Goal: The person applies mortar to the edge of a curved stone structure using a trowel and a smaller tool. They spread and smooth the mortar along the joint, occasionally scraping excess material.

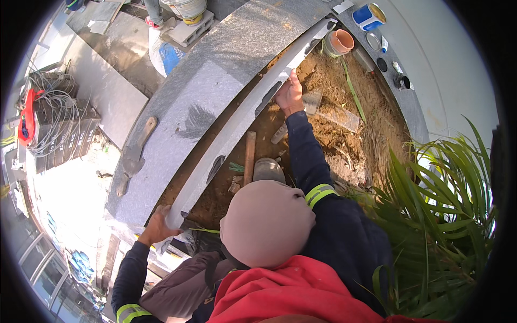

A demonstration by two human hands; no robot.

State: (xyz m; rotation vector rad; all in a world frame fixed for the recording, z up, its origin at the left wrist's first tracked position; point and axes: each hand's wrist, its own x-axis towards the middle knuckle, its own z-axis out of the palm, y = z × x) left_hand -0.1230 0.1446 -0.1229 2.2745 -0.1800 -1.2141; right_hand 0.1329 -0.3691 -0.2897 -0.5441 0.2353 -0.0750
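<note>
The left hand (159,226) grips the near end of a long metal bar (237,132), fingers wrapped about it. The right hand (291,96), well apart from the left, touches the bar's edge farther up (how tightly its fingers close, I cannot tell). The bar slants between both hands, dark oval slots along it, just beside a grey stone slab (215,81). Right of the right hand, a flat pale piece (342,117) lies on the brown soil (385,132); between the hands, on the bar's soil side, is a wooden handle (250,156). Up from the left hand, a trowel (133,161) lies on the slab. Beyond the right hand stand an orange pot (342,41) and, farther out, a blue and white can (369,17). Green leaves (431,215) spread right of both hands; well left of them, loose wires (59,107) drape over a dark stack (75,134)
</note>
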